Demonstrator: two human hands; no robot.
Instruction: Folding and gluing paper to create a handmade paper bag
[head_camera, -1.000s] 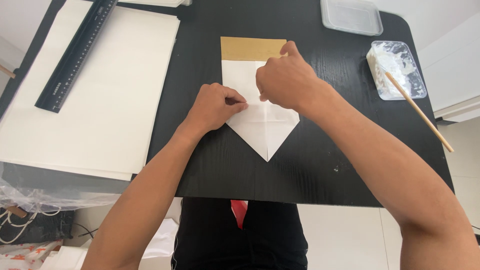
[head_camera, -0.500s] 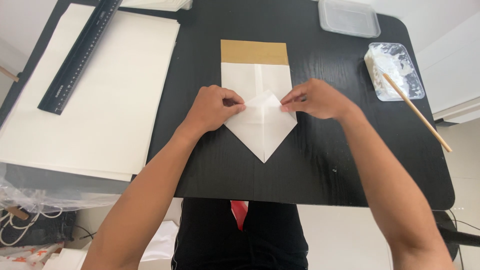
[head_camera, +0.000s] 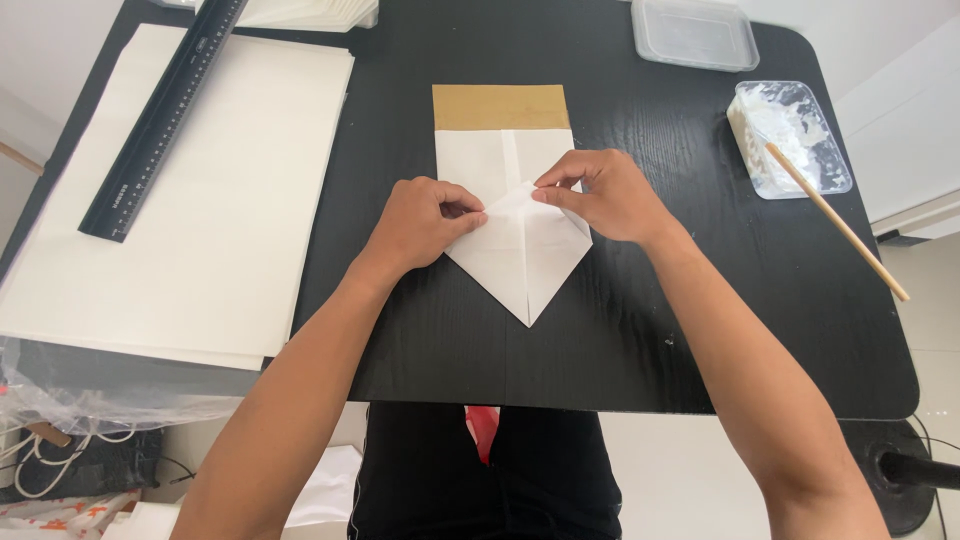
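A white folded paper with a brown band at its far end lies in the middle of the black table; its near end is folded into a downward point. My left hand pinches the paper's left folded flap. My right hand pinches the tip of the right flap near the centre crease, lifting it slightly. Both hands rest on the paper.
A stack of large white sheets lies at the left with a black ruler across it. A clear tray of white paste with a wooden stick sits at the right. A clear lidded box stands at the far edge.
My right hand has moved from pressing on the paper's upper middle to the right flap, then slid inward and pinched the flap's tip at the centre. My left hand stays put.
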